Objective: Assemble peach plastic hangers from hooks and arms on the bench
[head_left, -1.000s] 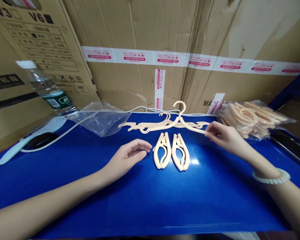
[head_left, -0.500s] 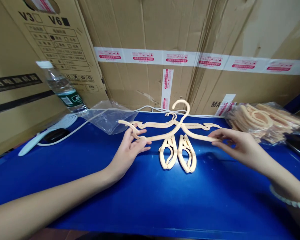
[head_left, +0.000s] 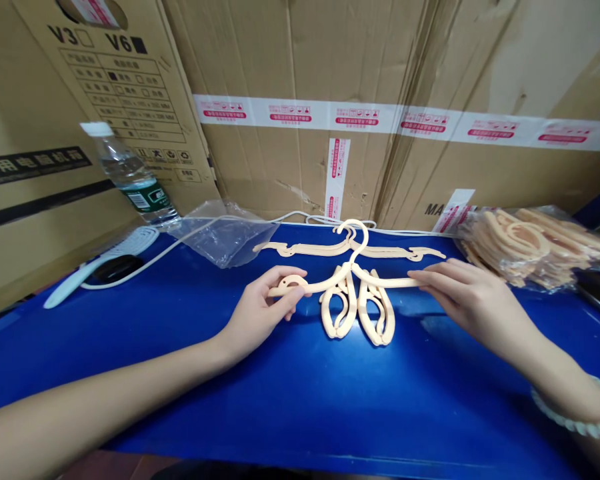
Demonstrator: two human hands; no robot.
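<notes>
One blue table (head_left: pixel 260 400) stood beneath; one opened hanger (head_left: pixel 351 267), held over it, looked light and stiff, best taken by its arm ends; right hand (head_left: pixel 473 293) pinched one end, left hand (head_left: pixel 255 310) clamped the other; two folded hangers (head_left: pixel 364 312), smallest, lay partly covered.
</notes>
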